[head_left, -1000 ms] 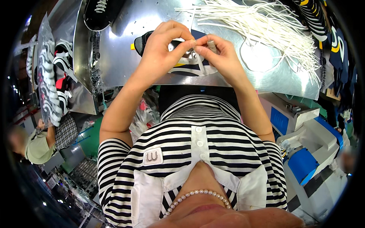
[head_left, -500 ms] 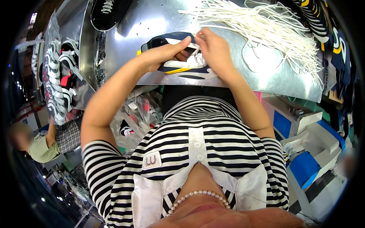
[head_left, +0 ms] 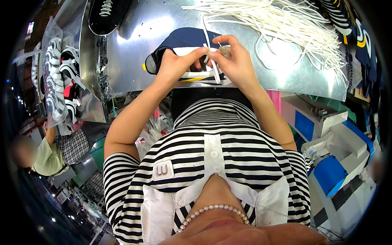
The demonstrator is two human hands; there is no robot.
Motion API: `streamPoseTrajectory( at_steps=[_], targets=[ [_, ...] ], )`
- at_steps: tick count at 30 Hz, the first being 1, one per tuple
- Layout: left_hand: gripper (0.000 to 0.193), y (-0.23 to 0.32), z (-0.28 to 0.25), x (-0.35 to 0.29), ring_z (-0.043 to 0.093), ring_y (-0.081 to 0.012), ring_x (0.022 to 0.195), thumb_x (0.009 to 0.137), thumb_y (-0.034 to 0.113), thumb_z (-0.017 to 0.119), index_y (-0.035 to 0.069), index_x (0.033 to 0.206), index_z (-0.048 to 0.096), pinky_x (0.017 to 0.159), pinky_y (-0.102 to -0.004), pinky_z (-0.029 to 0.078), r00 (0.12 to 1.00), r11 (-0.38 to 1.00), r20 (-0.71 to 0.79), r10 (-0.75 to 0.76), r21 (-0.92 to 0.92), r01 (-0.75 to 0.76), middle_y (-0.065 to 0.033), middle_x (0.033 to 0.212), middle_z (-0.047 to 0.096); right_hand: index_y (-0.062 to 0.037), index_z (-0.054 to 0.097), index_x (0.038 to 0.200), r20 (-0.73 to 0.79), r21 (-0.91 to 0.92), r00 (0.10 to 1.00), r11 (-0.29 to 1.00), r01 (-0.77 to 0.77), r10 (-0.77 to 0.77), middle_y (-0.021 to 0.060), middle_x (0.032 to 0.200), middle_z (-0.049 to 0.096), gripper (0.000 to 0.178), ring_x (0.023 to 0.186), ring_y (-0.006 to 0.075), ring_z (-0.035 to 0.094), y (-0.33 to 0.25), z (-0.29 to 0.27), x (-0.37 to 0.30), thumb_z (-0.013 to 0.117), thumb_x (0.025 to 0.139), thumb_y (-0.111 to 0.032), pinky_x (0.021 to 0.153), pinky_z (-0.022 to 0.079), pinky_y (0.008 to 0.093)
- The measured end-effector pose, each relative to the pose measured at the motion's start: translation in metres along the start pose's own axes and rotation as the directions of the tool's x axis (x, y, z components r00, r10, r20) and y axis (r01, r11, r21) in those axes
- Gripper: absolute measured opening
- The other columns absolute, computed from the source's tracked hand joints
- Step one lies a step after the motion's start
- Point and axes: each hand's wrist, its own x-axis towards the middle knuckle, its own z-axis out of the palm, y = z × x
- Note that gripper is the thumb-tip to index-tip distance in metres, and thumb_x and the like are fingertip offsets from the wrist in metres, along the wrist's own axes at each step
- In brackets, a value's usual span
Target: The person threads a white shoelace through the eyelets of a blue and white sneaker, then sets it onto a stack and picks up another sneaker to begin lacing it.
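Left hand: the left hand (head_left: 173,67) reaches over the shoe upper from its left, thumb stretched toward the right thumb, other fingers bent down into the opening; I cannot tell whether it grips anything.
Right hand: the right hand (head_left: 238,61) pinches a flat white lace (head_left: 205,29) near the left thumb tip, index finger raised and bent; a small greyish piece (head_left: 225,51) shows at its fingers, too small to identify.
Shoe upper: a navy fabric shoe upper with white and yellow trim (head_left: 183,36) lies under both hands, near the front edge of the surface.
Lace: one end stands above the fingertips, the rest hangs down across the upper's white trim.
Surface: a shiny silver metal surface (head_left: 124,75) carries the upper.
Lace pile: a loose heap of long white laces (head_left: 277,26), beyond and right of the hands.
Far left corner: a black shoe with white lacing (head_left: 105,20).
Right side: a grey and blue machine (head_left: 331,173).
Left side: a person in a pale green top (head_left: 50,158).
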Motion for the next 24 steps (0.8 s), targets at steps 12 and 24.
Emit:
streamPoseTrajectory(
  at_steps=[12,24],
  targets=[
    [0.019,-0.005,0.006,-0.007,0.057,-0.0058,0.060,0.082,0.021,0.078,0.004,0.083,0.071,0.054,-0.0217,0.042,0.997,1.000,-0.077,0.031,0.007,-0.031,0.0013,0.070,0.065,-0.0002,0.055,0.114,0.109,-0.327,0.983,0.928,0.178,-0.150,0.0169,0.075,0.068,0.036,0.070,0.0338,0.068,-0.005,-0.002,-0.007,0.069,0.089,-0.024,0.065,0.052,0.0415],
    [0.021,-0.006,0.010,-0.009,0.057,-0.0053,0.066,0.081,0.020,0.081,0.003,0.089,0.073,0.059,-0.0221,0.045,0.995,0.997,-0.065,0.078,0.007,-0.077,0.0005,0.079,0.069,-0.0043,0.067,0.097,0.089,-0.620,0.890,0.675,0.400,-0.447,0.0111,0.082,0.071,0.011,0.072,0.0263,0.069,-0.013,-0.015,-0.022,0.067,0.090,-0.012,0.062,0.052,0.0330]
  ],
)
